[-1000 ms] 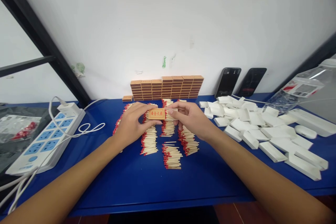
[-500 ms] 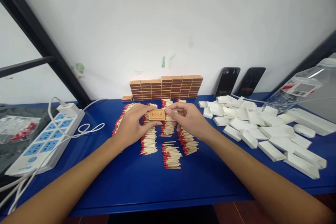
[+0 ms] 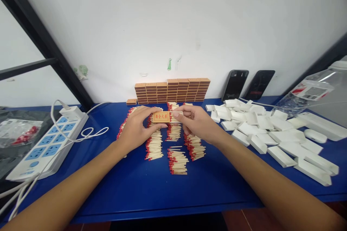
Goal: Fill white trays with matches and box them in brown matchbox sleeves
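Observation:
Between my thumbs and fingers, above the rows of matches, is a matchbox partly slid apart. My left hand (image 3: 137,125) is closed on its yellow-orange sleeve (image 3: 161,117), which has red characters on the face. At the sleeve's right end, my right hand (image 3: 196,122) pinches the white inner tray (image 3: 179,112). Red match heads show in the gap between sleeve and thumb; the rest of the tray is hidden by my fingers. Beneath and around my hands, red-tipped matches (image 3: 154,146) lie in several piles, with one separate pile (image 3: 178,162) nearer me.
Matchboxes (image 3: 172,92) are stacked against the wall, with a single matchbox (image 3: 131,101) beside them. Loose white trays (image 3: 256,122) cover the right side near two dark phones (image 3: 235,83) and a plastic bottle (image 3: 306,90). A power strip (image 3: 48,144) with cables lies left on the blue table (image 3: 206,195).
The sleeve in my left hand has shifted slightly left and up, and a bit more of the tray's upper edge shows by my right thumb. Both grips stay the same.

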Demonstrator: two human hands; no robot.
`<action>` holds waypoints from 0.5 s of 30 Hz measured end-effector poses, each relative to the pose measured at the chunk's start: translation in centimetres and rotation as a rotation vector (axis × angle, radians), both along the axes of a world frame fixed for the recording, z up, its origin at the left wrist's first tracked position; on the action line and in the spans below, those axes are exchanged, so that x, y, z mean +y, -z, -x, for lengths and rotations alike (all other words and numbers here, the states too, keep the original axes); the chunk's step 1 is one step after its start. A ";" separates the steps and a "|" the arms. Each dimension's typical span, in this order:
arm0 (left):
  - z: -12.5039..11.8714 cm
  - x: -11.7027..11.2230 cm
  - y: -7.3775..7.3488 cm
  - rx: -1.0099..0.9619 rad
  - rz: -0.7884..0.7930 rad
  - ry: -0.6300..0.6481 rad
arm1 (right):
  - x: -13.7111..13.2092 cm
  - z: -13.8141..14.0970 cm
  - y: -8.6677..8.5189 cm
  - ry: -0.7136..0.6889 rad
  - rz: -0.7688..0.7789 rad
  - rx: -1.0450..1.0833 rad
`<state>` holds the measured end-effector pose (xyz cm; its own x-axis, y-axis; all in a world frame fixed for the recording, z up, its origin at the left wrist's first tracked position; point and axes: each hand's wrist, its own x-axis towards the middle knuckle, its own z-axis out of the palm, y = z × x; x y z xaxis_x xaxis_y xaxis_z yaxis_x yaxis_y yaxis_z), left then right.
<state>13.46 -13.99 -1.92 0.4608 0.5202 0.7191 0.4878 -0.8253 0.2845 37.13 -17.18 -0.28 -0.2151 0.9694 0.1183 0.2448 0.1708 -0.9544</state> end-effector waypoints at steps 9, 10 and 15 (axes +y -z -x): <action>0.0 0.1 0.2 0.003 0.001 0.005 | -0.1 0.3 0.1 -0.006 -0.066 -0.009; 0.0 0.1 0.2 0.004 -0.001 0.006 | 0.0 0.2 0.2 -0.017 -0.072 -0.015; 0.0 0.1 0.3 0.009 -0.004 0.018 | 0.1 0.1 0.6 -0.041 -0.097 -0.035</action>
